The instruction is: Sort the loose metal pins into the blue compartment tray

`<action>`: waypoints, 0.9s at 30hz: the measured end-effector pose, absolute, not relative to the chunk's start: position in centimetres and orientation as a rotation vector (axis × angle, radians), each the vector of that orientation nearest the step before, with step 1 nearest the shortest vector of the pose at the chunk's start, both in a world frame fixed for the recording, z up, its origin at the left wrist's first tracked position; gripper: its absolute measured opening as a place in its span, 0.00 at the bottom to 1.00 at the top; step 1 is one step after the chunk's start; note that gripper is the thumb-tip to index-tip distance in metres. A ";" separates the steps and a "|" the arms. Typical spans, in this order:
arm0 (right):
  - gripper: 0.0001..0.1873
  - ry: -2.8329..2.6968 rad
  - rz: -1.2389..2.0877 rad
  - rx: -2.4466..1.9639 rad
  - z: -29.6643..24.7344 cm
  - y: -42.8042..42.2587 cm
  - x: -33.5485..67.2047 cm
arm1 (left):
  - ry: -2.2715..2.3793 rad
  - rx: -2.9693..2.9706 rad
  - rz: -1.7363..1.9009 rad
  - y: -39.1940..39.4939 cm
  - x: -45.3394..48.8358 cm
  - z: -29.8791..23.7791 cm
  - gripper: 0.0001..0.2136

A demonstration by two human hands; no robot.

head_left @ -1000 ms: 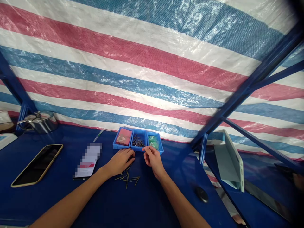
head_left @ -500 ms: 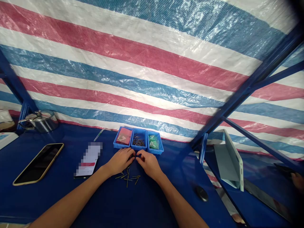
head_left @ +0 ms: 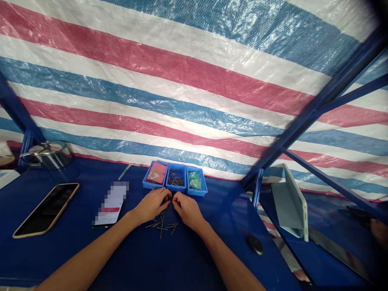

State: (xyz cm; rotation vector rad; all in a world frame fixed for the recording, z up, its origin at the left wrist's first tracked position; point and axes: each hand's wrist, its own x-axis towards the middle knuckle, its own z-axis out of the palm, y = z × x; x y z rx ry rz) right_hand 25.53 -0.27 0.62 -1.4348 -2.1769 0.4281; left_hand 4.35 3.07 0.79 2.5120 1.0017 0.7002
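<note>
My left hand (head_left: 152, 205) and my right hand (head_left: 188, 211) meet fingertip to fingertip just in front of the blue bins. Both are closed in a pinch. Something small and dark seems to sit between the fingertips, too small to name. Below my left hand lies a loose scatter of thin, brass-and-dark metal pins (head_left: 161, 226). Behind my hands, the middle blue bin (head_left: 176, 188) holds a heap of similar dark pins (head_left: 175, 180). A pink packet (head_left: 157, 173) fills the left bin, and a green packet (head_left: 194, 180) lies in the right one.
On the blue table (head_left: 133, 258), a phone (head_left: 45, 210), a second phone with a lit screen (head_left: 110, 206) and a pen (head_left: 124, 172) lie left. A steel pot (head_left: 54, 155) stands farther left. A black round object (head_left: 255, 245) and a tablet case (head_left: 291, 206) are right.
My right fingertips have drawn in against the left ones, narrowing the small gap between them. The whole view has shifted slightly. The loose pins look unchanged.
</note>
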 end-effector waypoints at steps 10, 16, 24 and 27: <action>0.04 -2.195 0.441 -1.426 0.8 -0.4 25.5 | 0.924 2.465 0.731 2.8 4.4 1.1 0.07; 0.04 -2.100 0.473 -1.394 0.7 -0.3 25.8 | 0.949 2.460 0.739 2.9 4.3 1.0 0.07; 0.06 -1.799 0.523 -1.291 1.2 0.2 26.1 | 0.996 2.421 0.751 3.2 4.3 0.2 0.10; 0.12 -1.753 0.469 -1.276 1.4 0.3 26.2 | 1.006 2.487 0.742 3.3 4.3 0.1 0.08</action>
